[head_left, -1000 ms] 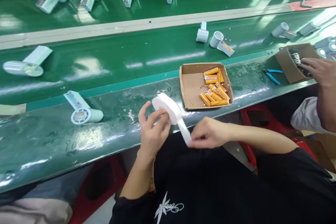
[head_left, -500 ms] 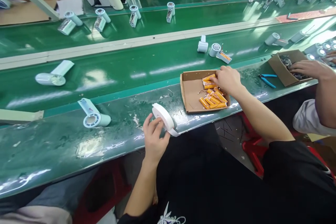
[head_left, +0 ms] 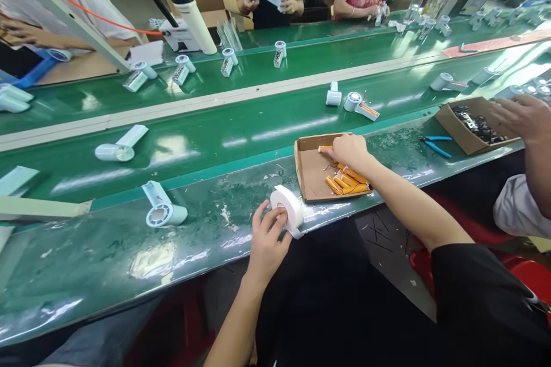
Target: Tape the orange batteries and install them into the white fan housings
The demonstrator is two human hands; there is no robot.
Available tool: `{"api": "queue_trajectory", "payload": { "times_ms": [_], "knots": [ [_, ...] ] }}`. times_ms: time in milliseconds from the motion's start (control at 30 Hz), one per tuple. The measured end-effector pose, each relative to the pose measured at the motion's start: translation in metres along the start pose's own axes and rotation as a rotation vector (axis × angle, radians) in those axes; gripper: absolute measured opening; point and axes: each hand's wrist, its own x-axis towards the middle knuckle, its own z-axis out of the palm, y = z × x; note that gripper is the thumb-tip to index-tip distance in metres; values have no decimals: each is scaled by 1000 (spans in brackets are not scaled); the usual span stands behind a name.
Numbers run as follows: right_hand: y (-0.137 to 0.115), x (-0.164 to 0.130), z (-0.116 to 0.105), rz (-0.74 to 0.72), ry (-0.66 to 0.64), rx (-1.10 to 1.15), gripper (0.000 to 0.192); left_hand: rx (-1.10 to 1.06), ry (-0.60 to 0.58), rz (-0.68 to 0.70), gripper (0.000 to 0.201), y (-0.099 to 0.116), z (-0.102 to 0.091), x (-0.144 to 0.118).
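Left hand, in the head view, grasps a roll of white tape by its core; the smooth ring tilts at the glossy green bench's near edge, a loose tail at its bottom. Right hand is inside a shallow brown cardboard box, touching one of the orange cylinders; whether it grips that one, I cannot tell. Others lie heaped below, shiny, with any print too small to read.
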Motion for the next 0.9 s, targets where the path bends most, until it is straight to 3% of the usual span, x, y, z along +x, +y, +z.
{"api": "queue_trajectory", "payload": {
  "times_ms": [167, 300, 400, 533, 667, 800, 900],
  "knots": [
    [-13, -2, 5, -137, 0, -11, 38, -2, -33, 34, 41, 3, 3, -3],
    [1, -5, 2, -238, 18, 19, 39, 5, -38, 32, 38, 5, 1, -1],
    [18, -18, -5, -321, 125, 130, 39, 33, -41, 34, 35, 6, -3, 2],
    [33, -55, -9, -349, 278, 397, 29, 18, -49, 50, 33, 7, -7, 6],
    [28, -95, 3, -447, 384, 923, 29, 40, -95, 52, 39, 9, -8, 6],
    [16, -128, 16, -352, 369, 1329, 40, 151, -172, 66, 46, 13, -13, 4],
    [11, -145, 13, -342, 287, 1311, 31, 169, -263, 120, 53, 17, -20, 7]
  ]
}}
